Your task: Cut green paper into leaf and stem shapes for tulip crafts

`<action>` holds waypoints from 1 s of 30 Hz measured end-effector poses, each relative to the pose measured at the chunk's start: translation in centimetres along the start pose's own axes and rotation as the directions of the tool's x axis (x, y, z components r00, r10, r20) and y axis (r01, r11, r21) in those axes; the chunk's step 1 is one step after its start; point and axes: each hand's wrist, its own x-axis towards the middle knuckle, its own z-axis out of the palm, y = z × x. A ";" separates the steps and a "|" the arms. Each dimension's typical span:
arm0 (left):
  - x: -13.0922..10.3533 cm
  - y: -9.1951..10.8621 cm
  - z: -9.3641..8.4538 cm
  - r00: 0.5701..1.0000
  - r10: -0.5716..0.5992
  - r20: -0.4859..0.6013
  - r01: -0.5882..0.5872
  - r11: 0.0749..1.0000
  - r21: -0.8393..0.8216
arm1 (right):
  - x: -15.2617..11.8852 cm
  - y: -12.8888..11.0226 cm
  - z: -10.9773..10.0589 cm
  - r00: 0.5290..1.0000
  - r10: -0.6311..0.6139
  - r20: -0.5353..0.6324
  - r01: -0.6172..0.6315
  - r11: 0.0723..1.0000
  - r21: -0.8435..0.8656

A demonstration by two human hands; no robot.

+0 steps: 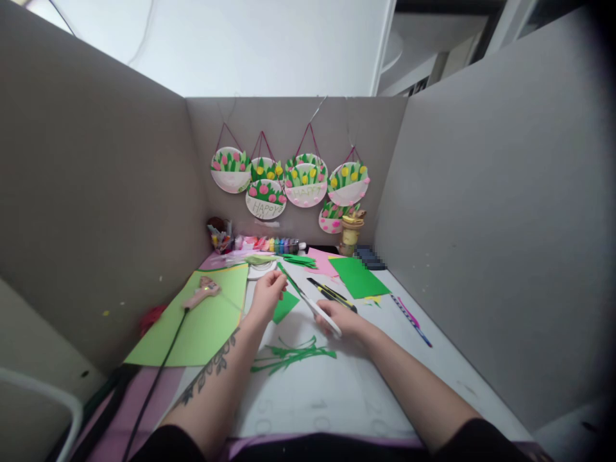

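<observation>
1. Nearest, a loose pile of thin, curling green paper strips (293,354) lies on the white tabletop (366,391), between the forearms.
2. Just beyond, the right hand (344,319) is closed around the handles of white-handled scissors (328,321), which point far and left.
3. To the left, a pink glue gun (202,294) with a black cord rests on a large light-green sheet (216,333).
4. The left hand (269,292) pinches a narrow dark-green paper strip (283,271), which runs to the scissor blades; a flat green paper piece (286,307) lies below.
5. Right of these are black-and-yellow utility knives (332,294), then a bright-green sheet (360,279) partly over pink paper (322,262).
6. Farther off stands a row of coloured paint bottles (286,245).
7. Farthest, white plates with paper flowers (306,186) hang against the grey panel (392,128).
</observation>
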 end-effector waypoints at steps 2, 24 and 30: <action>0.0 -0.2 0.1 1.000 -0.002 0.007 0.002 1.000 0.001 | -0.1 -0.1 0.1 1.000 0.004 -0.010 -0.004 1.000 0.011; 0.0 -0.2 0.1 1.000 -0.003 0.028 0.002 0.999 0.045 | -0.1 -0.1 0.1 1.000 0.016 -0.010 -0.016 1.000 0.010; 0.2 -0.5 0.0 0.999 -0.014 0.046 0.013 0.999 0.035 | 0.0 -0.2 -0.2 0.999 0.032 -0.004 -0.032 0.999 -0.024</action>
